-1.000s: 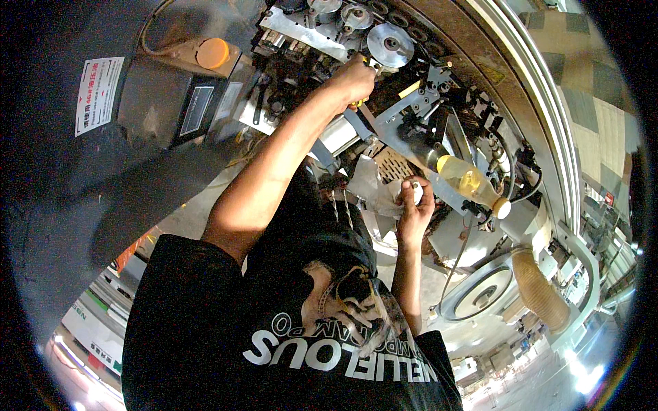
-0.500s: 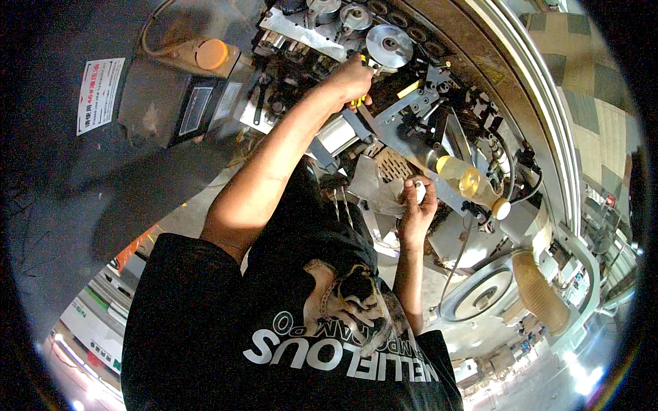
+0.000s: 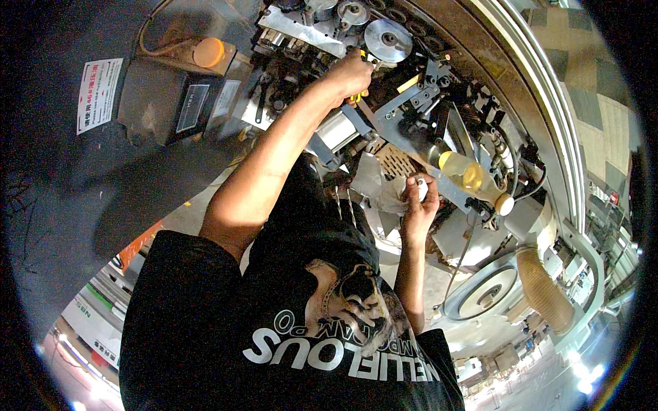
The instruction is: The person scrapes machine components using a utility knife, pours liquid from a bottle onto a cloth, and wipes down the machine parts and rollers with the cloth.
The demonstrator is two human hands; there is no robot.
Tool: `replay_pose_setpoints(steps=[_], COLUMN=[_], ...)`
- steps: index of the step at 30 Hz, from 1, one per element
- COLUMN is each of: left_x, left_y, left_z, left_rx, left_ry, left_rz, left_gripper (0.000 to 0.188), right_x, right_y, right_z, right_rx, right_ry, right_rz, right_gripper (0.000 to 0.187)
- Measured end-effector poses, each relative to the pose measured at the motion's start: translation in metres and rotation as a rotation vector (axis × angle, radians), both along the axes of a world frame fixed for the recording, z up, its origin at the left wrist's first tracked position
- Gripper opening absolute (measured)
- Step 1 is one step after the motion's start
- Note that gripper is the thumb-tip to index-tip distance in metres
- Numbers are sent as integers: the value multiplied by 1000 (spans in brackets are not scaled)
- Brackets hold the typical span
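Observation:
Reaching over the machine, my left hand (image 3: 351, 74) is wrapped round a hand tool with yellow-and-black handles (image 3: 356, 97). Its working end is mostly hidden, so its exact kind is unclear. Just beyond the fingers sits a shiny metal disc (image 3: 388, 41). Lower and to the right, my right hand (image 3: 419, 205) pinches a small whitish piece (image 3: 421, 186) between thumb and fingers. Behind that hand lie a perforated tan plate (image 3: 396, 163) and a pale, crumpled-looking sheet (image 3: 384, 195).
A clear bottle with yellow liquid (image 3: 473, 179) lies tilted right of my right hand. A metal cylinder (image 3: 338, 132) is below my left wrist. An orange cap (image 3: 208, 52) tops a housing at left. A ribbed hose (image 3: 543, 291) and round wheel-like part (image 3: 485, 294) stand lower right.
The whole view has shifted slightly. Both hands keep nearly the same positions and grips; my left hand has moved very little beside the disc.

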State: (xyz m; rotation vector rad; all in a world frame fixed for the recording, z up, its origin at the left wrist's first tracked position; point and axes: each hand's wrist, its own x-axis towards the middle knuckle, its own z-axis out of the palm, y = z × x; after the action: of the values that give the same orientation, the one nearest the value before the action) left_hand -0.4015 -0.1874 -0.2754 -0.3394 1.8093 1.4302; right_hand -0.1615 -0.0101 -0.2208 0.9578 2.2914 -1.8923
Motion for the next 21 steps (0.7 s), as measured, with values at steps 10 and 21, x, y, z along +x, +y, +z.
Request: replay_pose_setpoints(steps=[10, 21], left_x=[1, 6], left_y=[-10, -17], left_z=[-10, -6], left_rx=[37, 67], left_ry=[7, 63], left_rz=[-3, 33], left_gripper=[53, 64], right_x=[2, 4], right_y=[-8, -11], right_z=[-5, -2], right_rx=[47, -34], right_ry=[25, 17], right_rz=[9, -19], right_gripper=[16, 15])
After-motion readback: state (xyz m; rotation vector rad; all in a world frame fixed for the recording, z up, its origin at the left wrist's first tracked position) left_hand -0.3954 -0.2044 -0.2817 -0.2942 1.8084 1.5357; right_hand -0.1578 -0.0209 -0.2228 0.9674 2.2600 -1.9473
